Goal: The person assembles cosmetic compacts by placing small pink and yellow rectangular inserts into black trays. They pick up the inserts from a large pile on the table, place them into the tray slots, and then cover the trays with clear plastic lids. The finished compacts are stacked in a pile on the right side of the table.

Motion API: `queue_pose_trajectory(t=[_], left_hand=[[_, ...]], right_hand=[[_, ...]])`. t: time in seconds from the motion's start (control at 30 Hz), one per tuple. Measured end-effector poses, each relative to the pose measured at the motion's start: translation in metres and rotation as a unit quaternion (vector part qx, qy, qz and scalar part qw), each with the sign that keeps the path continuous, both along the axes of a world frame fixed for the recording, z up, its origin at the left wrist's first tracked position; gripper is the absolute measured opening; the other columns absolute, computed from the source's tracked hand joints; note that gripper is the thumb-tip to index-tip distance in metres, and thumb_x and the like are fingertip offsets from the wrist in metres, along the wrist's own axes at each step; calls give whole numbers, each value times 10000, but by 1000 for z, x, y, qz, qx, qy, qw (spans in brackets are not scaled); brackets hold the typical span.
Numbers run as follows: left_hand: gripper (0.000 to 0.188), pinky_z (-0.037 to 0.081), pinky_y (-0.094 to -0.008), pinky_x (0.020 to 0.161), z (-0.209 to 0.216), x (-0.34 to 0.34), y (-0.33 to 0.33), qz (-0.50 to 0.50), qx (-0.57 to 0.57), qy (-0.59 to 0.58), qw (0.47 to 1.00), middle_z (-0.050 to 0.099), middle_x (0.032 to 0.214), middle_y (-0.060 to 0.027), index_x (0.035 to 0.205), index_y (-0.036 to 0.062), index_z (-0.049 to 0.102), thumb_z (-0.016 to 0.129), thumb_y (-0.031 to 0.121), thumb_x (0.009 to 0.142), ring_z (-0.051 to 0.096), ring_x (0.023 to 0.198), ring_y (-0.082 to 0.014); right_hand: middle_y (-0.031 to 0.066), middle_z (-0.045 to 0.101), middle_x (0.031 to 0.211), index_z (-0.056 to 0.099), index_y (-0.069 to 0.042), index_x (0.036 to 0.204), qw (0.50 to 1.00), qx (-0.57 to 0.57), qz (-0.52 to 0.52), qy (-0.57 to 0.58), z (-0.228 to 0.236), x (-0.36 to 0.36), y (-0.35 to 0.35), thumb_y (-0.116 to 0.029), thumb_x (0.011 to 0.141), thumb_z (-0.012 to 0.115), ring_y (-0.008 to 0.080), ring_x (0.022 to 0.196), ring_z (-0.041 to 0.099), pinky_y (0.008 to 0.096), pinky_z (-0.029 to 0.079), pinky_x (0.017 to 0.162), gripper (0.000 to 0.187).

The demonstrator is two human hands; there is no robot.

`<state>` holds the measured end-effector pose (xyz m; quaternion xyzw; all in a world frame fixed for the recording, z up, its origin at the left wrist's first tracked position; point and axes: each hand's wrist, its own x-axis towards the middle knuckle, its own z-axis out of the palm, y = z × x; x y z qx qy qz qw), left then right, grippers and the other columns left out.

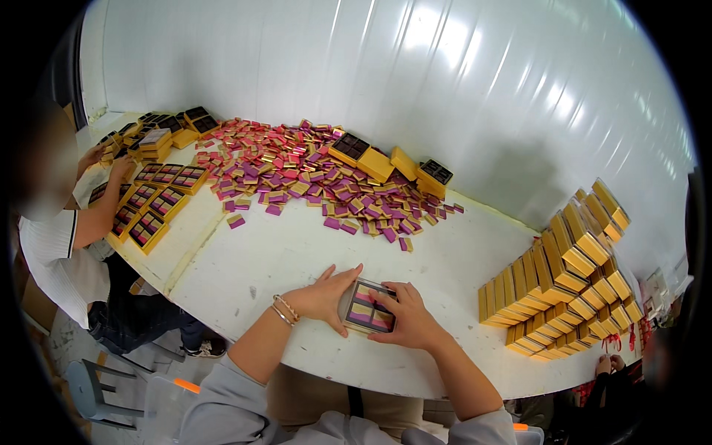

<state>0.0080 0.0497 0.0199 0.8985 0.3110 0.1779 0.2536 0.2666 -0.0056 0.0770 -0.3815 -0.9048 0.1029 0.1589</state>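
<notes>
A small box [361, 316] with a clear cover lies on the white table right in front of me, with purple, pink and gold wrapped pieces showing in dark compartments. My left hand [322, 298] wraps its left side, the fingers at the far corner and the thumb at the near one. From the right, my right hand [410, 317] grips the same box, its fingers reaching over the top and its thumb along the near edge. A bracelet and a bangle circle my left wrist. The box's underside is hidden.
Beyond my hands spreads a heap of small wrapped pieces [297, 159], with open gold boxes [372, 165] at its edge. Stacked gold boxes [545, 274] rise at the right. On the left, a co-worker's arm [100, 215] is beside filled boxes [167, 202]. Another person's hands [610, 364] show far right.
</notes>
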Motion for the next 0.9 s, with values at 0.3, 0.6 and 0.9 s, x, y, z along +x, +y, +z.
queue_pose_trajectory(t=[0.3, 0.6, 0.9], left_hand=[[1497, 18, -480, 1250, -2, -2, 4, -19, -29, -7, 999, 436, 1480, -284, 1582, -17, -37, 923, 551, 583, 422, 1425, -322], [1450, 30, -479, 1253, 6, 0, 3, -7, -69, 2, 998, 413, 1504, -270, 1582, -25, 3, 911, 547, 607, 385, 1447, -325], [1307, 67, -508, 1251, 8, 4, -3, -2, -8, 16, 1000, 326, 1567, -253, 1566, 10, 198, 890, 559, 602, 154, 1532, -381]], right_hand=[[200, 426, 1433, 520, -142, 1436, 996, -49, -13, 73, -11, 2, 2, -356, 659, 908, 406, 1314, 393, 481, 400, 1088, 895], [137, 440, 1433, 526, -210, 1441, 999, 0, -19, 27, -19, 8, 8, -461, 660, 873, 419, 1351, 358, 537, 275, 1130, 891], [146, 264, 1621, 437, -297, 1518, 996, -6, -63, -62, -26, 9, -3, -576, 740, 788, 495, 1484, 156, 701, 129, 1152, 898]])
